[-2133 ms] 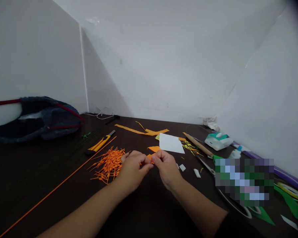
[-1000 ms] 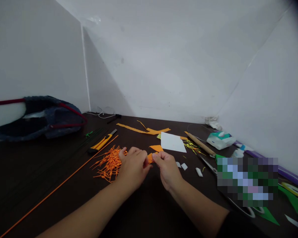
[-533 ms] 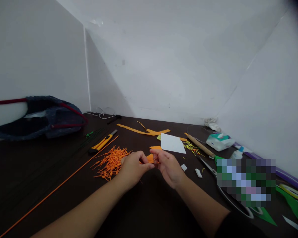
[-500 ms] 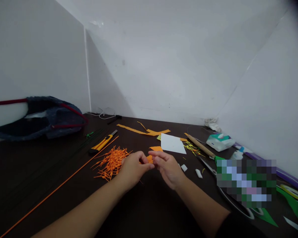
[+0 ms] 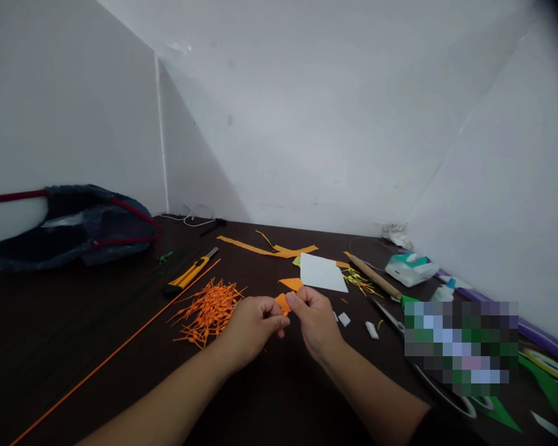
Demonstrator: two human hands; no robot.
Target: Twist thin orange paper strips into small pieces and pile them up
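Note:
A small piece of orange paper (image 5: pixel 283 303) is pinched between my two hands in the middle of the table. My left hand (image 5: pixel 255 325) has its fingers closed at the piece's near left side. My right hand (image 5: pixel 314 319) grips its right side between thumb and bent forefinger. Fingers cover part of the piece. Just left of my left hand lies a heap of thin orange twisted paper pieces (image 5: pixel 209 313), thicker in their middles. Another orange paper piece (image 5: pixel 291 284) rests behind my hands, next to a white paper sheet (image 5: pixel 323 272).
A yellow utility knife (image 5: pixel 193 272) and a long orange stick (image 5: pixel 116 351) lie left. Scissors (image 5: pixel 390 317), a wooden-handled tool (image 5: pixel 376 275), a tissue pack (image 5: pixel 411 268) and a small bottle (image 5: pixel 445 290) are right. Orange strips (image 5: pixel 265 248) lie behind; a dark blue bag (image 5: pixel 74 226) sits far left.
My right hand has shifted its fingers and now pinches the orange paper with the thumb on top. More of the paper shows between my hands. The view has tilted slightly.

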